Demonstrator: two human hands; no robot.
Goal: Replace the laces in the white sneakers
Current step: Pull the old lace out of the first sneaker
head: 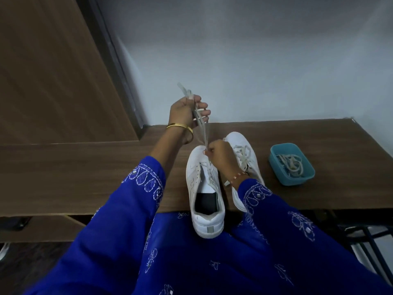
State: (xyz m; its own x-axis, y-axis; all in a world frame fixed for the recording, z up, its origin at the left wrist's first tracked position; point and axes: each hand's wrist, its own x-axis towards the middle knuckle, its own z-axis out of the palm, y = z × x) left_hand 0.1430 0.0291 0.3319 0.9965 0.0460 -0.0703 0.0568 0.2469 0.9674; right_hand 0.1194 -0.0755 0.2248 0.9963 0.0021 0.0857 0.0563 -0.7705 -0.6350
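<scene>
Two white sneakers stand on the brown table. The near sneaker (204, 194) overhangs the table's front edge with its heel toward me and is only partly laced. My left hand (187, 112) is raised above it, shut on a pale lace (201, 126) pulled taut upward, with the lace ends sticking out above my fingers. My right hand (219, 155) pinches the same lace low down, over the toe end of the eyelets. Behind my right wrist, the second sneaker (244, 152) lies partly hidden, with laces loosely crossed on it.
A teal plastic tub (276, 158) holding coiled pale laces (291, 165) sits on the table (85, 171) right of the sneakers. A wooden panel (53, 71) rises at the left, a grey wall behind. A black chair frame (365, 235) shows at the lower right.
</scene>
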